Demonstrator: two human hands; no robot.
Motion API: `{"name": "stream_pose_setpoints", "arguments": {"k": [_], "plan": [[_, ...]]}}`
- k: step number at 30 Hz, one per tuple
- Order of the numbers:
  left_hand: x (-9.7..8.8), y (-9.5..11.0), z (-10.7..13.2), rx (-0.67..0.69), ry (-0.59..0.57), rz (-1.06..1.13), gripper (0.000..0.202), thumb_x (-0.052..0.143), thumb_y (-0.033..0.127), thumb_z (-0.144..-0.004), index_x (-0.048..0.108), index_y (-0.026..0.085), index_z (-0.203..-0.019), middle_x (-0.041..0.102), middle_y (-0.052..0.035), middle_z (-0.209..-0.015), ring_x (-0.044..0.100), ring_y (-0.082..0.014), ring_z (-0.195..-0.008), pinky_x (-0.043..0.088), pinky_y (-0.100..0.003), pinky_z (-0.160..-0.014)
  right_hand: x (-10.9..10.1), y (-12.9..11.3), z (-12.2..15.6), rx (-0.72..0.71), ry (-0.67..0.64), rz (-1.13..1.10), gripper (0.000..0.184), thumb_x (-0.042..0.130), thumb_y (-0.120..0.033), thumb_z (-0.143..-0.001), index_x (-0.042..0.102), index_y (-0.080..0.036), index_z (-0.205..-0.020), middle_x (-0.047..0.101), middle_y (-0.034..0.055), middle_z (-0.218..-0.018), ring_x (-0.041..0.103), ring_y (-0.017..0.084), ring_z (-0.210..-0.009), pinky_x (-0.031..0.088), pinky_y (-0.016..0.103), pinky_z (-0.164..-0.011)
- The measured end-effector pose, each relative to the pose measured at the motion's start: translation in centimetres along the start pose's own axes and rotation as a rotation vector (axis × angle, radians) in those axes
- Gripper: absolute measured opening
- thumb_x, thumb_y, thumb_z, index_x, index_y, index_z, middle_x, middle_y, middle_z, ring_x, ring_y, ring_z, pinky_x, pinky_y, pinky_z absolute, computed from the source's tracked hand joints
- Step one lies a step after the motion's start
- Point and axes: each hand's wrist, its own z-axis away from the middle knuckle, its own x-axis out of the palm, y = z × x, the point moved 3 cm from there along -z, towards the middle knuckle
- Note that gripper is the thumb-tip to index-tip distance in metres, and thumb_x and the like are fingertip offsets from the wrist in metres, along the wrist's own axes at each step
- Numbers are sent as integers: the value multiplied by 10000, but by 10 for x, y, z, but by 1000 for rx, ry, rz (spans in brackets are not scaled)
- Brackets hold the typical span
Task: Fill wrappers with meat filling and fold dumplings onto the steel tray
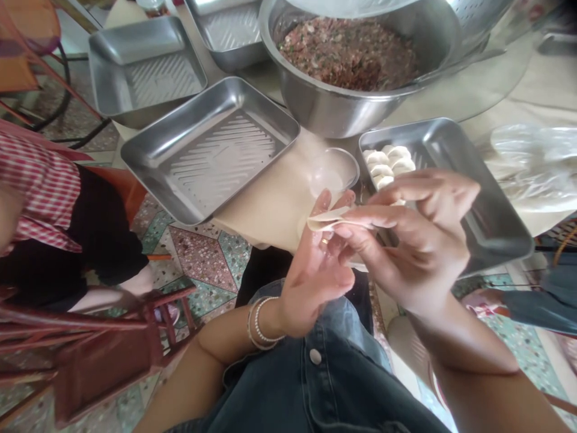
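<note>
Over the table's front edge, my right hand (pixel 419 234) pinches a pale dumpling wrapper (pixel 327 221) between thumb and fingertips. The wrapper is folded over, its left end gaping a little; whether filling lies inside I cannot tell. My left hand (pixel 315 270) is palm up, the wrapper resting across its fingers and its thumb standing apart from it. Just beyond the hands is a small clear bowl (pixel 340 163). Several folded dumplings (pixel 390 161) sit at the left end of a metal tray (pixel 491 204), partly hidden by my right hand.
A large steel bowl (pixel 338 111) of minced filling (pixel 347 51) stands at the back. More metal trays (pixel 211 162) are at the left. Plastic bags (pixel 536 162) lie at the right. A person in a checked shirt (pixel 40 180) is at the left, near a red chair (pixel 108 367).
</note>
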Motion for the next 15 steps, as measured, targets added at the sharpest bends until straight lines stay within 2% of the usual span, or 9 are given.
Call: {"name": "stream_pose_setpoints", "arguments": {"k": [3, 7, 10, 12, 15], "plan": [[1, 3, -1, 7, -15, -44, 710, 636, 267, -812, 313, 366, -1437, 397, 15, -1507, 308, -243, -1427, 285, -447, -1194, 3, -1, 0, -60, -9, -13, 298, 775, -300, -755, 684, -265, -1037, 630, 26, -863, 516, 245, -956, 387, 442, -842], [1, 9, -1, 24, -56, -86, 749, 591, 184, -847, 235, 440, -1455, 364, 84, -1516, 295, -204, -1433, 313, -377, -1178, 0, -3, 0, -95, -20, 23, 211, 745, -275, -790, 716, -360, -982, 608, 4, -853, 536, 244, -949, 343, 455, -859], [0, 10, 0, 23, -66, -167, 793, 557, 154, -875, 136, 474, -1466, 340, 96, -1522, 354, -204, -1401, 376, -381, -1123, -3, -4, -1, -122, -38, 80, 192, 728, -292, -810, 718, -361, -989, 619, 8, -922, 557, 265, -971, 291, 485, -888], [-1, 11, 1, 8, -76, -225, 782, 552, 160, -890, 124, 452, -1475, 357, 65, -1518, 386, -215, -1383, 425, -385, -1084, -3, -4, -2, -140, -59, 89, 186, 737, -300, -803, 714, -353, -980, 625, 7, -952, 562, 273, -980, 287, 496, -891], [-3, 12, 0, 25, -83, -281, 726, 560, 165, -894, 189, 361, -1486, 391, 12, -1509, 388, -211, -1381, 419, -357, -1097, -3, -2, -4, -147, -107, 71, 174, 738, -320, -803, 705, -322, -974, 613, 34, -991, 555, 286, -999, 326, 509, -871]]}}
